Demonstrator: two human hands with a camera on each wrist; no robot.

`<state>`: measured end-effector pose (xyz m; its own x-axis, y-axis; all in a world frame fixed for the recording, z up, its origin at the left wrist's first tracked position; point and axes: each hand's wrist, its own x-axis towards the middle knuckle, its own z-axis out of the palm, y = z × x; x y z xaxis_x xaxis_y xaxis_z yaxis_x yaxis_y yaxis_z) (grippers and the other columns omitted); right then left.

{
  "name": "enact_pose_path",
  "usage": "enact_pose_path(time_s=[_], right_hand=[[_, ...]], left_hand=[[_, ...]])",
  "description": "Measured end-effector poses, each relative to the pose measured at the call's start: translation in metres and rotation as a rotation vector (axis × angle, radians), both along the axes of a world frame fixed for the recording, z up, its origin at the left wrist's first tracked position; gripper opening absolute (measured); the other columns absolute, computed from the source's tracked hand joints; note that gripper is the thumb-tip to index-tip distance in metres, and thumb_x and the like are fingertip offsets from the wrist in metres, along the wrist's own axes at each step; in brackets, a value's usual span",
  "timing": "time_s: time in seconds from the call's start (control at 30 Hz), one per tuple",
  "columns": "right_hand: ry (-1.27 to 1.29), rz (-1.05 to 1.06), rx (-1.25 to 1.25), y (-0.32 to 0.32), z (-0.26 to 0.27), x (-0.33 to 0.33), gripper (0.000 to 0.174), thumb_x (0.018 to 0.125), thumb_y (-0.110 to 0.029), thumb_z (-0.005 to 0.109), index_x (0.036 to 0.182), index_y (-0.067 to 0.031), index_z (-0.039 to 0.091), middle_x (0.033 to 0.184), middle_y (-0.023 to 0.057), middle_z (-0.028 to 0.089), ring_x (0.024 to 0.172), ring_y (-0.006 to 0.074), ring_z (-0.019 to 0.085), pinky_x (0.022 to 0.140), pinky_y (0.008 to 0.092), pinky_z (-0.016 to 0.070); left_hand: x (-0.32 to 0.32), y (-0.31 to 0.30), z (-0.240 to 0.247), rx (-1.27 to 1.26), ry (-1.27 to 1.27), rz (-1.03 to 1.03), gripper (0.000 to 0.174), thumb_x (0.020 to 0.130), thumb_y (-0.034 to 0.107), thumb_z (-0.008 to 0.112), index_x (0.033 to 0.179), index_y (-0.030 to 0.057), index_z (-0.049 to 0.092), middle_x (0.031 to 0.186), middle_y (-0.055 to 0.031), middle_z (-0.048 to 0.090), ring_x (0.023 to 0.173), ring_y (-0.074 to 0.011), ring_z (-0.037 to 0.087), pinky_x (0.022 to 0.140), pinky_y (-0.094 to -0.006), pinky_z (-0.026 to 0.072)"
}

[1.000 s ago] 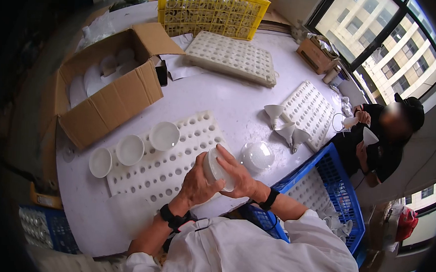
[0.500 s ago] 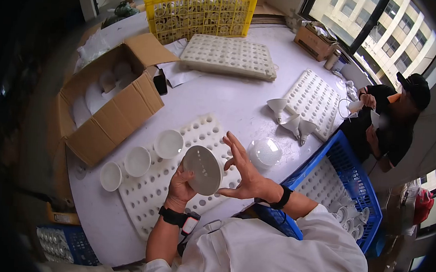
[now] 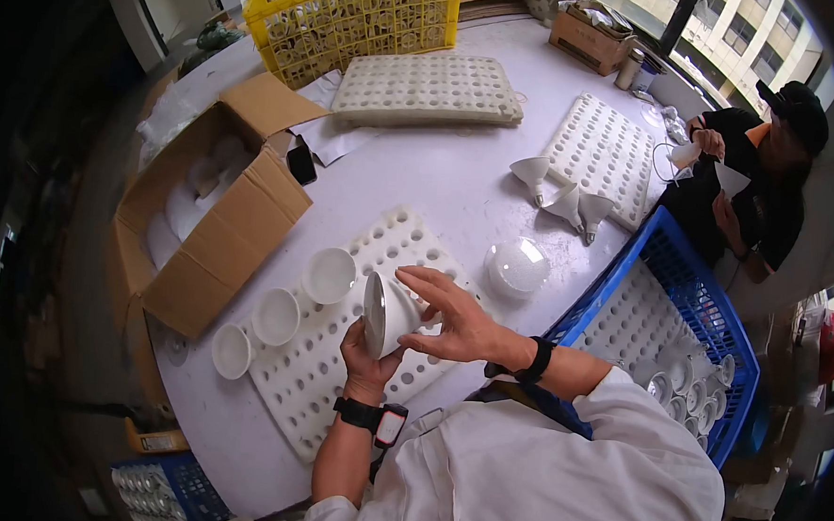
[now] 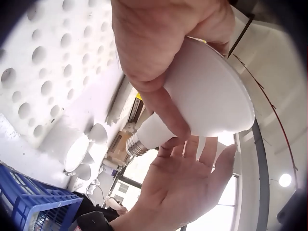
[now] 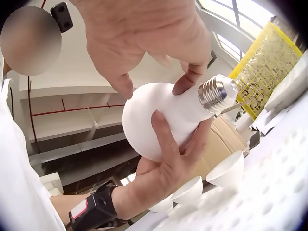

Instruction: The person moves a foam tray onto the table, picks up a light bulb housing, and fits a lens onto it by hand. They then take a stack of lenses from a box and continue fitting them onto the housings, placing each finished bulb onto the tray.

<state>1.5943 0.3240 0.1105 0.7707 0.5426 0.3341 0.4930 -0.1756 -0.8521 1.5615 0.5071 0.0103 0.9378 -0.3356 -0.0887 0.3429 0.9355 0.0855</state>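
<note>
My left hand (image 3: 369, 362) grips a white cone-shaped light bulb (image 5: 149, 115), fingers and thumb round its body near the neck. Its metal screw base (image 5: 217, 95) points away from me toward the window side, and its wide face is turned to the left in the head view. My right hand (image 3: 465, 324) is spread beside the bulb, with thumb and fingertips right at its body. In the left wrist view the right palm (image 4: 175, 192) faces the camera, some fingertips hidden behind the bulb. Below both hands lies a white foam tray (image 3: 335, 388) with rows of holes.
Three white cups (image 3: 275, 316) stand along the tray's left edge. A clear dome (image 3: 518, 268) and three bulbs (image 3: 563, 207) lie to the right. A cardboard box (image 3: 234, 241), yellow crate (image 3: 354, 21), blue crate (image 3: 615, 261) and another person (image 3: 770, 185) surround the table.
The bulb has turned in my left hand from facing me to facing left. My right hand came off it, spread wide, and now is back close against its body.
</note>
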Motion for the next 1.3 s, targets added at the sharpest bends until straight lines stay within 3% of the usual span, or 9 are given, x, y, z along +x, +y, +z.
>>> enact_pose_path(time_s=[0.07,0.4,0.5,0.57,0.8,0.9,1.07,1.17,1.3], right_hand=[[0.262,0.002,-0.028,0.003,0.002,0.002,0.080,0.074,-0.020,0.076,0.140,-0.0084,0.033,0.137,0.0172,0.035,0.117,0.0276,0.048,0.082,0.0325,0.0539],[0.643,0.025,0.104,0.002,-0.017,0.012,0.064,0.083,-0.019,0.064,0.138,-0.0027,0.036,0.128,0.0161,0.051,0.104,0.0183,0.057,0.074,0.0272,0.0548],[0.659,0.029,-0.044,-0.001,-0.002,0.012,0.060,0.085,-0.016,0.059,0.138,-0.0032,0.034,0.125,0.0137,0.055,0.098,0.0148,0.059,0.072,0.0269,0.0540],[0.665,0.034,0.045,0.000,-0.008,0.011,0.063,0.083,-0.019,0.058,0.139,-0.0034,0.034,0.118,0.0136,0.060,0.074,0.0121,0.060,0.064,0.0267,0.0516],[0.842,0.063,0.343,0.002,-0.040,0.022,0.063,0.084,-0.021,0.061,0.139,-0.0041,0.035,0.121,0.0130,0.057,0.082,0.0163,0.061,0.069,0.0281,0.0541],[0.896,0.076,0.237,-0.001,-0.050,0.028,0.073,0.082,-0.025,0.066,0.141,-0.0031,0.029,0.121,0.0155,0.057,0.092,0.0192,0.061,0.066,0.0285,0.0541],[0.300,0.128,-0.247,-0.011,-0.065,0.028,0.103,0.069,-0.034,0.077,0.144,-0.0024,0.015,0.116,0.0233,0.056,0.102,0.0324,0.058,0.086,0.0350,0.0482],[0.446,0.142,-0.371,-0.009,-0.050,0.029,0.116,0.063,-0.040,0.081,0.144,0.0003,0.009,0.128,0.0230,0.047,0.115,0.0313,0.051,0.097,0.0354,0.0413],[0.468,0.098,-0.196,-0.003,-0.068,0.021,0.119,0.060,-0.039,0.083,0.143,0.0018,0.008,0.124,0.0237,0.049,0.111,0.0325,0.053,0.097,0.0349,0.0411]], left_hand=[[-0.001,-0.004,-0.006,0.110,0.073,0.041,0.050,0.084,0.031,0.049,0.126,0.0032,0.046,0.121,-0.0132,0.054,0.110,-0.0290,0.055,0.091,-0.0475,0.0478],[-0.003,0.001,0.005,0.634,0.010,0.141,0.059,0.076,0.022,0.068,0.126,0.0062,0.043,0.115,-0.0094,0.055,0.105,-0.0263,0.056,0.089,-0.0468,0.0505],[-0.003,0.001,0.010,0.696,-0.039,0.184,0.057,0.077,0.020,0.067,0.126,0.0050,0.042,0.114,-0.0105,0.054,0.104,-0.0268,0.057,0.087,-0.0465,0.0513],[-0.001,0.000,0.011,0.691,-0.033,0.180,0.057,0.077,0.019,0.067,0.126,0.0042,0.042,0.113,-0.0109,0.054,0.103,-0.0265,0.057,0.087,-0.0462,0.0515],[0.000,-0.012,0.010,0.654,0.171,0.134,0.050,0.084,0.026,0.059,0.125,0.0024,0.043,0.111,-0.0136,0.056,0.101,-0.0266,0.059,0.078,-0.0415,0.0572],[0.003,-0.015,0.019,0.571,0.358,0.107,0.044,0.087,0.030,0.054,0.121,0.0033,0.046,0.110,-0.0133,0.057,0.096,-0.0257,0.062,0.071,-0.0360,0.0597],[0.002,-0.021,0.021,0.514,0.395,0.069,0.041,0.089,0.033,0.052,0.118,0.0044,0.049,0.107,-0.0118,0.059,0.089,-0.0229,0.064,0.067,-0.0313,0.0601],[0.000,-0.022,0.021,0.529,0.376,0.030,0.042,0.090,0.035,0.051,0.118,0.0047,0.049,0.110,-0.0109,0.058,0.096,-0.0231,0.062,0.070,-0.0357,0.0581],[-0.004,-0.030,0.036,1.116,0.414,-0.058,0.052,0.092,0.037,0.045,0.131,0.0033,0.040,0.129,-0.0124,0.046,0.116,-0.0221,0.048,0.086,-0.0424,0.0471]])
